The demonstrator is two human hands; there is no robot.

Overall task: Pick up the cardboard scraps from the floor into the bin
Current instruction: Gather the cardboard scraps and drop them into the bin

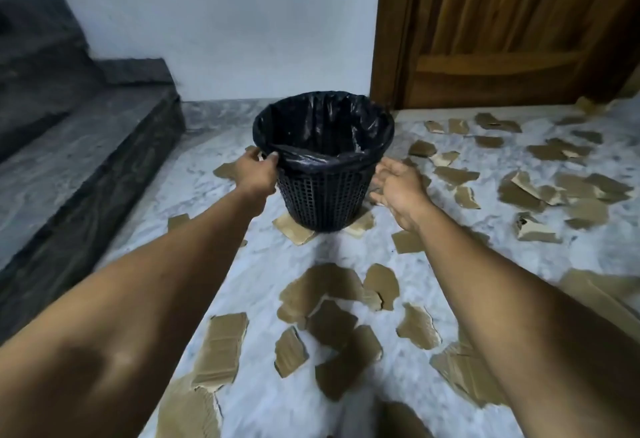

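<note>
A black mesh bin (323,195) lined with a dark plastic bag stands upright on the marble floor, resting partly on two cardboard scraps (294,229). My left hand (258,170) grips the bin's rim on its left side. To the bin's right, my right hand (398,184) hangs with relaxed fingers, holding nothing and just apart from the mesh wall. Several brown cardboard scraps (332,302) lie scattered over the floor in front of me and to the right (533,191).
Dark stone steps (79,167) rise on the left. A white wall stands behind the bin and a wooden door (512,32) is at the back right. Pale marble floor (263,264) shows between the scraps.
</note>
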